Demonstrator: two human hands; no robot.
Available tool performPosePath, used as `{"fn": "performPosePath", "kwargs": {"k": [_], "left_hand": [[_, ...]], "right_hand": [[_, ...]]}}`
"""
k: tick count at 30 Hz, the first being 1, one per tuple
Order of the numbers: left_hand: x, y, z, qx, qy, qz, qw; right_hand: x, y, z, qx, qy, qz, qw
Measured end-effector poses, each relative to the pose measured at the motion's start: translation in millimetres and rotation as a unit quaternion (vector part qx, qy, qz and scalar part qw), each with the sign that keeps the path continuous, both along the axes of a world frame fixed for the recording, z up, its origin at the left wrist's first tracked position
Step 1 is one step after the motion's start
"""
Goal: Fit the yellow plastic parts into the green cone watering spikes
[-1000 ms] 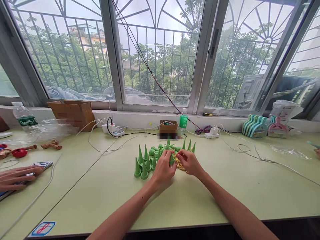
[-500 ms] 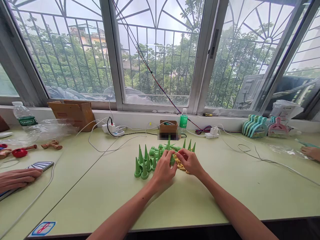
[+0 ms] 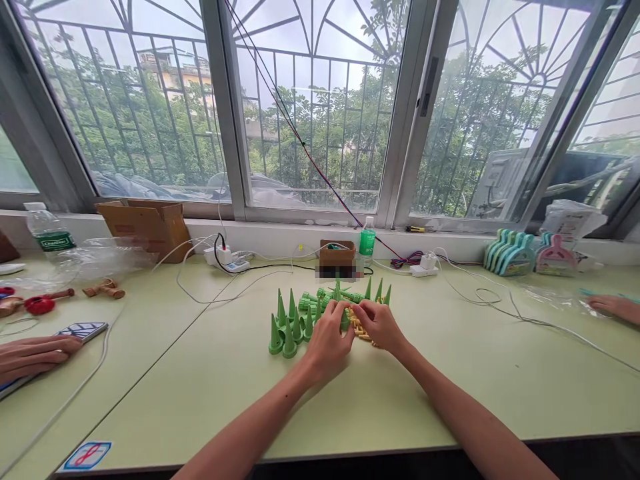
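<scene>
My left hand (image 3: 330, 333) and my right hand (image 3: 383, 323) meet at the fingertips over the table, both with fingers pinched together. Whatever they pinch is small and hidden by the fingers. Several green plastic spikes (image 3: 289, 341) with round ribbed bases stand upright to the left of my left hand. More green spikes (image 3: 307, 301) lie on their sides behind the hands, and a few upright ones (image 3: 379, 291) show beyond my right hand. Under and between my hands lies a pile of small yellow pieces (image 3: 361, 330), partly covered by my right hand.
Behind the spikes are a small brown box (image 3: 337, 251) and a green-labelled bottle (image 3: 367, 241). White cables (image 3: 515, 313) and a power strip (image 3: 424, 268) lie at the right. Other people's hands rest at left (image 3: 37, 357) and right (image 3: 615, 307), beside a phone (image 3: 87, 331) and plastic film.
My hands stay together over the pile, with only a slight shift of the right fingers. At the far right, another person's hand has moved a little to the left.
</scene>
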State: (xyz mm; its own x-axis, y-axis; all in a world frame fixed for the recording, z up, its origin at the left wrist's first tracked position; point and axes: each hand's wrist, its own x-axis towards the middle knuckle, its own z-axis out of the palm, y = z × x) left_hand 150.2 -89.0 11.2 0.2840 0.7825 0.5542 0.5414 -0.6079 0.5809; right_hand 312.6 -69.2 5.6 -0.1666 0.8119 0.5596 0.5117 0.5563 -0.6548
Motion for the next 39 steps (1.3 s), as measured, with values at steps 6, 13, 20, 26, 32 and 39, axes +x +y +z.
{"fn": "performPosePath", "kwargs": {"k": [6, 13, 20, 26, 32, 39], "left_hand": [[-1.3, 2.4, -2.7, -0.006, -0.002, 0.008, 1.000], [-0.3, -0.5, -1.9, -0.003, -0.002, -0.010, 1.000], [-0.3, 1.2, -1.6, 0.006, 0.001, 0.004, 1.000], [-1.7, 3.5, -2.7, -0.002, -0.002, 0.010, 1.000], [-1.8, 3.1, -2.5, -0.008, -0.001, -0.005, 1.000], [-1.0, 1.9, -0.7, -0.007, 0.003, -0.008, 1.000]], "right_hand": [[-1.8, -5.3, 2.8, -0.009, 0.007, 0.042, 0.999], [0.5, 0.3, -1.1, 0.000, -0.015, 0.028, 0.999], [-0.9, -0.3, -0.8, 0.001, -0.011, 0.015, 1.000], [-2.0, -5.3, 1.8, -0.016, 0.001, 0.052, 0.999], [-0.3, -2.1, 1.0, -0.011, -0.002, 0.048, 0.999], [-0.6, 0.8, -0.9, 0.005, -0.017, 0.030, 0.999]]}}
